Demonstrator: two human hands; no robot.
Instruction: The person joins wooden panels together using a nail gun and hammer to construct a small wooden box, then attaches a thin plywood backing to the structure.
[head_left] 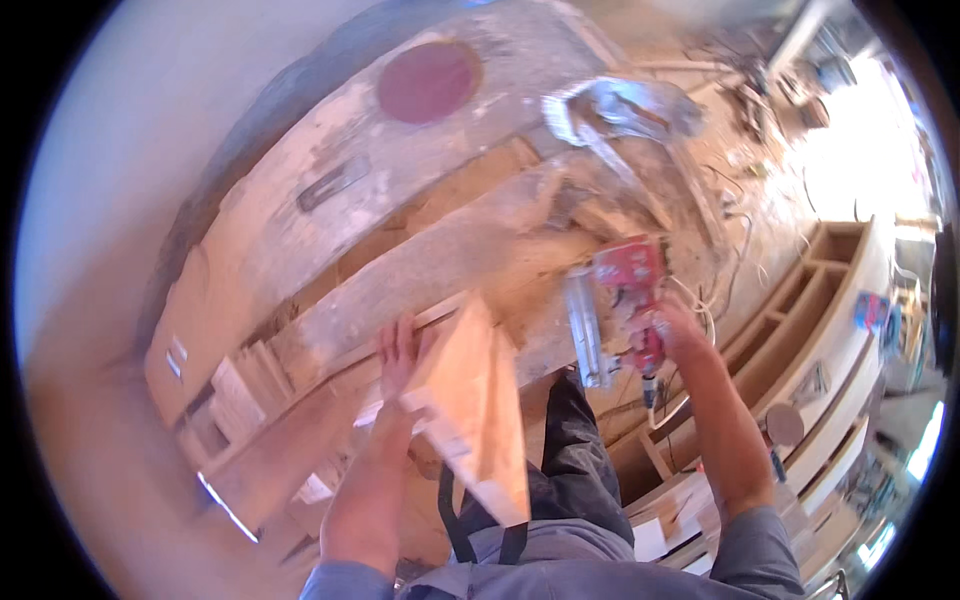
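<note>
In my right hand [668, 325] is a red pneumatic nail gun [632, 268], with a silver magazine [587, 325] and an air hose at its grip; my fingers are wrapped round the handle. My left hand [400, 352] is against the left side of a pale wooden piece [468, 400], made of boards with stepped edges. Some of its fingers show stretched along the wood, and its thumb side is hidden behind it. This piece stands tilted in front of my body, its far end at the edge of the workbench. The nail gun is apart from it, to the right.
The worn workbench [330, 235] has a long slot and a dark red disc [430, 82]. Crumpled silvery plastic [630, 105] and wood offcuts lie at its right end. Cut blocks [245, 390] are stacked at left. A long compartmented wooden frame [775, 335] stands right; a pale hose [708, 315] hangs nearby.
</note>
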